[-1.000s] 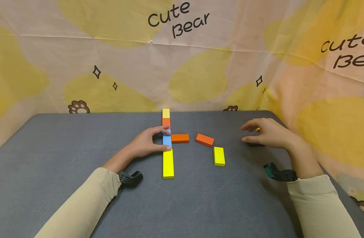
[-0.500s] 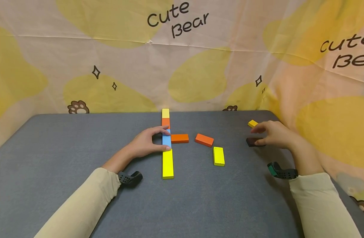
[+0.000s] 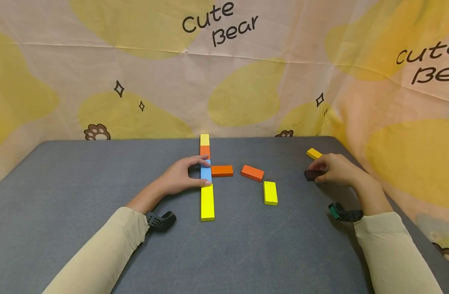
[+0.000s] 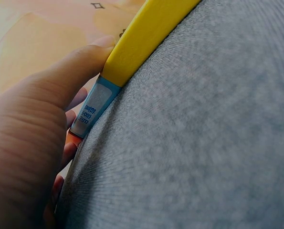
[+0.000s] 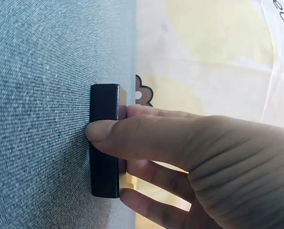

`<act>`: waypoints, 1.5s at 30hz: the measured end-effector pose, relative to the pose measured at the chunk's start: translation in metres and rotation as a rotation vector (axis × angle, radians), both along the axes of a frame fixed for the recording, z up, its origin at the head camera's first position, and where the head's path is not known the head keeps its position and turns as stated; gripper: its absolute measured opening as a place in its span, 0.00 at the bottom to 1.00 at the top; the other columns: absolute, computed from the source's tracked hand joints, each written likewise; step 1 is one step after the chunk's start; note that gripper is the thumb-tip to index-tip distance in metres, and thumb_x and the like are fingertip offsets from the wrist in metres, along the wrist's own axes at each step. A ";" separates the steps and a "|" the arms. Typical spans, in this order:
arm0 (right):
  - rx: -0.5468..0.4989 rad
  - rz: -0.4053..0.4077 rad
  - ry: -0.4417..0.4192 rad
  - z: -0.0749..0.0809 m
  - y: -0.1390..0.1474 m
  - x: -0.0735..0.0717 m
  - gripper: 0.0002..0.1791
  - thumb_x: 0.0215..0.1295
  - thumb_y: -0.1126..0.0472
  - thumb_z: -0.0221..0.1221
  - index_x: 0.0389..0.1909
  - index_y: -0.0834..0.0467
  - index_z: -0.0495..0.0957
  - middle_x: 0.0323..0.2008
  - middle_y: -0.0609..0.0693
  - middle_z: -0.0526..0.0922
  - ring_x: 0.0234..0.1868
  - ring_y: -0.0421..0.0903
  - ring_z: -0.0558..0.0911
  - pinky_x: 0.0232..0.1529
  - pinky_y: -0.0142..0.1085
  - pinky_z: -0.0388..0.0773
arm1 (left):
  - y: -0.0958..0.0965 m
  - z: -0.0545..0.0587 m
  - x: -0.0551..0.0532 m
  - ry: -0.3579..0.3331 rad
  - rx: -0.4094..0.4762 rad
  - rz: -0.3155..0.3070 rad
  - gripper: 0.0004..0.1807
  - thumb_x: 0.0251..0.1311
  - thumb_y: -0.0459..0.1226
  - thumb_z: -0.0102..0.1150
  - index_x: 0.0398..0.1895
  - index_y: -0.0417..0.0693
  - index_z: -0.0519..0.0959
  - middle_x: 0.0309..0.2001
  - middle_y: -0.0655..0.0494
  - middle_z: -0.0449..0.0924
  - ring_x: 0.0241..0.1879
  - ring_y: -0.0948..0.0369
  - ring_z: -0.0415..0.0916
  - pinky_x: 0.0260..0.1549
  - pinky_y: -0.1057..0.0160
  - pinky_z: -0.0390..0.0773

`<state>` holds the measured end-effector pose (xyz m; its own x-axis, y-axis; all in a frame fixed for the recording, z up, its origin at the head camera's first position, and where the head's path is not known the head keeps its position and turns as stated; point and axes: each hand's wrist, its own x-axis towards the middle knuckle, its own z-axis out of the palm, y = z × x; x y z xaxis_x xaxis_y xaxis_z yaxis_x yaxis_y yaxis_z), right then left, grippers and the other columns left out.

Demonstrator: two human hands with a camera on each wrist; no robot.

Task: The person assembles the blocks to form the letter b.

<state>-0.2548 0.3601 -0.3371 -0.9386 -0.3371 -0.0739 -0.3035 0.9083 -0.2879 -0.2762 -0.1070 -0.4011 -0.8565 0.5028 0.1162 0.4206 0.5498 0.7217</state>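
My left hand point(image 3: 180, 175) rests at the blue block point(image 3: 206, 174) in the middle of a row of blocks laid end to end. Its thumb lies at the joint with the bright yellow block point(image 4: 144, 40), and its fingers bend past the far side of the blue block, whose face shows a printed label in the left wrist view. Farther along the row come an orange block point(image 3: 205, 152) and a pale yellow block point(image 3: 204, 139). At the right, my right hand point(image 3: 338, 173) pinches a black block point(image 5: 105, 174) lying on the table, thumb on the near face, fingers behind.
An orange block point(image 3: 222, 171) juts rightward from the blue block. Another orange block point(image 3: 252, 173) lies angled beside it, with a yellow block point(image 3: 270, 193) nearer. A dark yellow block point(image 3: 314, 153) sits beyond my right hand. Printed cloth point(image 3: 246, 90) hangs behind the grey table point(image 3: 246, 253).
My right hand has moved slightly right and down onto the black block and now pinches it, uncovering the dark yellow block behind. My left hand and the row have stayed put.
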 end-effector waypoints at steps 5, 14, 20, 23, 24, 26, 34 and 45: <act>-0.017 0.005 -0.013 0.001 -0.002 0.002 0.19 0.55 0.64 0.72 0.48 0.63 0.85 0.46 0.60 0.89 0.48 0.58 0.85 0.48 0.52 0.80 | -0.001 -0.001 0.000 0.005 0.007 -0.002 0.28 0.55 0.51 0.74 0.58 0.57 0.79 0.76 0.60 0.65 0.78 0.52 0.59 0.75 0.43 0.59; -0.019 0.025 0.011 0.006 -0.011 0.003 0.19 0.58 0.62 0.72 0.50 0.62 0.84 0.49 0.61 0.88 0.51 0.60 0.85 0.52 0.55 0.81 | -0.002 0.000 0.001 0.005 0.004 -0.002 0.28 0.55 0.51 0.74 0.59 0.58 0.79 0.76 0.60 0.65 0.78 0.52 0.59 0.75 0.42 0.58; -0.027 0.042 0.058 0.015 -0.025 0.007 0.18 0.57 0.61 0.73 0.49 0.60 0.85 0.48 0.56 0.89 0.49 0.55 0.85 0.51 0.52 0.82 | -0.001 0.000 0.001 0.002 0.003 -0.002 0.28 0.55 0.51 0.74 0.59 0.57 0.79 0.76 0.60 0.66 0.78 0.52 0.59 0.75 0.42 0.59; -0.032 0.058 0.091 0.021 -0.033 0.010 0.17 0.55 0.62 0.73 0.46 0.59 0.86 0.44 0.52 0.89 0.47 0.52 0.85 0.50 0.50 0.81 | -0.001 0.000 0.001 0.002 0.001 -0.004 0.28 0.55 0.51 0.74 0.59 0.57 0.79 0.76 0.60 0.65 0.78 0.51 0.59 0.75 0.42 0.59; -0.032 0.066 0.102 0.023 -0.036 0.011 0.16 0.55 0.62 0.74 0.46 0.58 0.86 0.43 0.52 0.89 0.46 0.51 0.85 0.50 0.50 0.81 | -0.001 0.000 0.001 0.003 0.000 -0.004 0.28 0.55 0.51 0.74 0.59 0.57 0.79 0.76 0.60 0.65 0.78 0.51 0.59 0.75 0.42 0.59; -0.029 0.081 0.126 0.025 -0.041 0.013 0.16 0.54 0.63 0.74 0.45 0.58 0.86 0.41 0.51 0.88 0.45 0.50 0.84 0.50 0.49 0.81 | -0.001 0.000 0.001 0.003 -0.001 -0.003 0.28 0.55 0.51 0.74 0.59 0.57 0.79 0.76 0.60 0.65 0.78 0.51 0.59 0.75 0.42 0.59; -0.024 0.137 0.172 0.032 -0.063 0.020 0.15 0.54 0.62 0.74 0.44 0.56 0.86 0.40 0.48 0.87 0.43 0.46 0.83 0.48 0.46 0.80 | -0.001 0.000 0.001 0.005 -0.002 -0.001 0.28 0.55 0.51 0.74 0.59 0.57 0.79 0.76 0.60 0.66 0.77 0.52 0.59 0.75 0.42 0.59; -0.021 0.228 0.196 0.038 -0.097 0.033 0.14 0.53 0.61 0.75 0.42 0.50 0.87 0.38 0.42 0.86 0.41 0.41 0.81 0.46 0.42 0.80 | 0.000 0.001 0.001 0.007 0.003 -0.002 0.28 0.55 0.51 0.74 0.58 0.57 0.80 0.76 0.60 0.66 0.78 0.52 0.59 0.75 0.43 0.59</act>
